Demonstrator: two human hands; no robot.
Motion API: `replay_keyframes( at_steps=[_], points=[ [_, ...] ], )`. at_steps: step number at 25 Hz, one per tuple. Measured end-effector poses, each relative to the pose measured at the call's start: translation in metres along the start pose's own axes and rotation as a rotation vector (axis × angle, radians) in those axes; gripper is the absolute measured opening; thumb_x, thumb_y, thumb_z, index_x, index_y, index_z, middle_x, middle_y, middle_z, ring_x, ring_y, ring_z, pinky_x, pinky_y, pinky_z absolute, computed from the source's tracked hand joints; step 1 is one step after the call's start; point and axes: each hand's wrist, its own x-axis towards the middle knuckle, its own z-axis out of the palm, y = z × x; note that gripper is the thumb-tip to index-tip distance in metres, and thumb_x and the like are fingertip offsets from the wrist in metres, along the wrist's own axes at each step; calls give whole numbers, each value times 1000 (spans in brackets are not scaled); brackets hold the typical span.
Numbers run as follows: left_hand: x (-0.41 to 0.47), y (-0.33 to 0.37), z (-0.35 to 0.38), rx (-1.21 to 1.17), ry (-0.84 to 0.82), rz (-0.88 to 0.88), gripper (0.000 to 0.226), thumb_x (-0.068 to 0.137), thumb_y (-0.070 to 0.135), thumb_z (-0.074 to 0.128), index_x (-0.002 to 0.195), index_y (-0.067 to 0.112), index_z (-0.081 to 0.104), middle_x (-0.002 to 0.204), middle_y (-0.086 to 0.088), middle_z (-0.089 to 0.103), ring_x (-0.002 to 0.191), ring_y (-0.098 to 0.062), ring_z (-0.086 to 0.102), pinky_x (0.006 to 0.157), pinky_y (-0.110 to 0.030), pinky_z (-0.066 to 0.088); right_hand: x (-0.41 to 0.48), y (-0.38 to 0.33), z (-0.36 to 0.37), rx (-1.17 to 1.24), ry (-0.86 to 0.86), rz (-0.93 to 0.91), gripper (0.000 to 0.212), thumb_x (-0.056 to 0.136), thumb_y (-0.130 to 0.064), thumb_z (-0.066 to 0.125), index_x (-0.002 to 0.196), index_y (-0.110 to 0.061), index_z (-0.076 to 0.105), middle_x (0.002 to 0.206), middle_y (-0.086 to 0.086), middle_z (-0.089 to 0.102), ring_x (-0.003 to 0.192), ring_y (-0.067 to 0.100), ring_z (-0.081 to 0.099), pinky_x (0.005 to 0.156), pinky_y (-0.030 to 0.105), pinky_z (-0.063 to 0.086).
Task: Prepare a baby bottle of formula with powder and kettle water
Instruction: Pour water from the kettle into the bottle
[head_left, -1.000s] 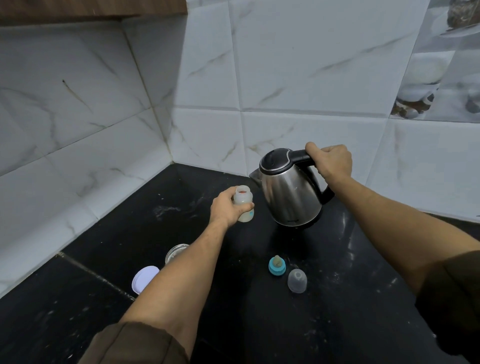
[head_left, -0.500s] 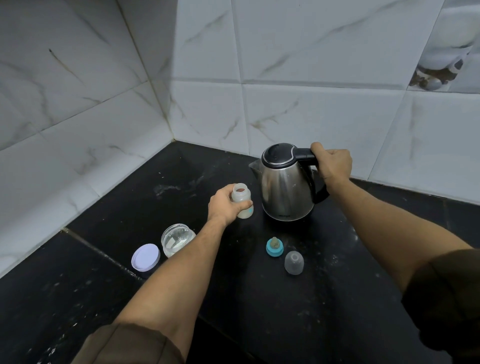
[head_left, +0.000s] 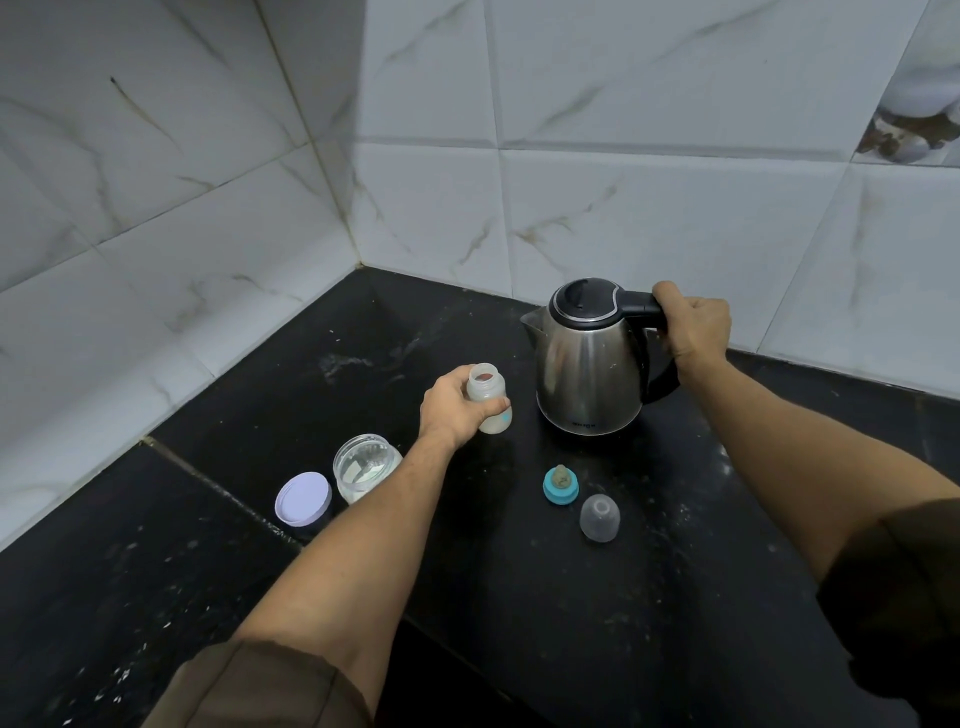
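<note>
A small translucent baby bottle (head_left: 488, 397) stands uncapped on the black counter (head_left: 623, 597), and my left hand (head_left: 454, 408) grips its side. To its right stands a steel kettle (head_left: 589, 364) with a black lid, its spout turned toward the bottle. My right hand (head_left: 693, 325) is curled round the kettle's black handle. The kettle's base rests on the counter. The bottle's teal ring with its teat (head_left: 561, 484) and a clear dome cap (head_left: 600, 517) lie in front of the kettle.
An open glass jar of white powder (head_left: 363, 465) and its pale lilac lid (head_left: 303, 499) sit left of my left forearm. White marble-look tiled walls meet in a corner behind the counter.
The kettle, held lifted and tilted toward the bottle a second ago, now stands upright on the counter. My head has tipped down and back. The bottle and my left hand stay put.
</note>
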Motion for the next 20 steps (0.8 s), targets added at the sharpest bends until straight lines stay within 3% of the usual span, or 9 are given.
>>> replay_keyframes(
  at_steps=[5, 8, 11, 14, 17, 20],
  points=[
    [0, 0, -4, -12, 12, 3, 57, 72, 29, 94, 125, 30, 71, 111, 9, 76, 108, -14, 71, 104, -44, 55, 5, 6, -8, 7, -15, 38, 45, 70, -53, 66, 64, -10, 54, 65, 13, 41, 61, 26, 39, 61, 42, 36],
    [-2, 3, -6, -7, 23, 16, 58, 72, 29, 93, 125, 29, 71, 111, 9, 76, 107, -15, 70, 103, -44, 55, 2, 1, -12, -60, -49, -17, 40, 82, -49, 61, 64, -16, 47, 66, 4, 44, 67, 22, 43, 63, 34, 36],
    [-6, 12, -7, 2, 18, 30, 61, 74, 29, 93, 130, 27, 69, 116, 6, 75, 110, -17, 69, 104, -45, 55, -6, -4, -10, -176, 32, -114, 31, 88, -47, 59, 95, -17, 63, 96, -2, 64, 94, 20, 60, 79, 32, 46],
    [-10, 25, -9, 26, 29, 46, 62, 77, 28, 91, 134, 24, 67, 123, 2, 73, 115, -20, 67, 105, -46, 54, -19, -16, 0, -380, 177, -360, 40, 89, -43, 59, 116, -14, 64, 119, 6, 61, 114, 25, 57, 97, 41, 47],
    [-15, 35, -11, 42, 47, 78, 62, 78, 31, 90, 134, 24, 66, 125, 1, 73, 115, -20, 66, 105, -44, 53, -42, -32, 12, -430, 211, -618, 36, 90, -35, 59, 116, -11, 65, 115, 8, 61, 109, 26, 58, 85, 40, 48],
    [-18, 39, -10, 55, 60, 91, 63, 78, 33, 90, 135, 24, 66, 124, 1, 73, 116, -21, 66, 105, -45, 53, -68, -41, 22, -538, 75, -905, 24, 90, -29, 61, 105, -11, 66, 104, 7, 62, 96, 27, 59, 70, 35, 43]
  ],
)
